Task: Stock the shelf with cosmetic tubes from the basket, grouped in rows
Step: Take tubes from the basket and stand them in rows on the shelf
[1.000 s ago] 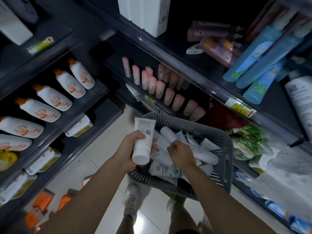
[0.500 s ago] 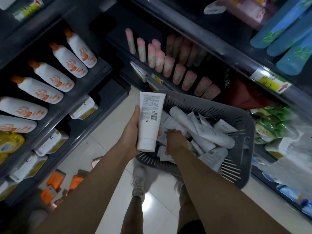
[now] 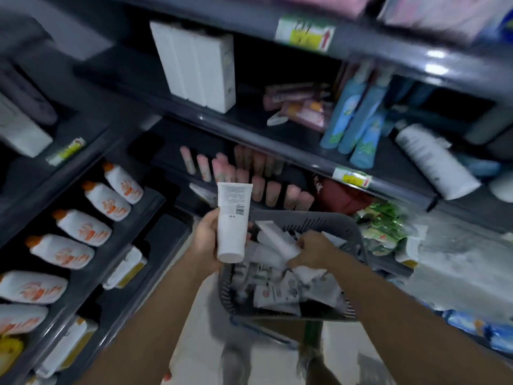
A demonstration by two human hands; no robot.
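My left hand [image 3: 205, 240] grips a white cosmetic tube [image 3: 232, 220], held upright with its cap down and its barcode side toward me, just left of the grey basket [image 3: 333, 222]. Inside the basket my right hand [image 3: 313, 252] curls round another white tube [image 3: 277, 244] on top of several more white tubes. Rows of pink tubes [image 3: 258, 179] stand on the dark shelf [image 3: 172, 159] beyond the basket.
White bottles with orange caps [image 3: 83, 226] fill the left shelving. White boxes [image 3: 197, 65], pink tubes and blue bottles [image 3: 358, 118] occupy the upper shelf, and a large white bottle [image 3: 435, 159] lies at the right. Green packets [image 3: 385, 232] sit right of the basket. My feet stand on the pale floor below.
The camera tipped upward, bringing the upper shelf into view. My left hand raised the tube a little. My right hand shifted right in the basket and took hold of another tube.
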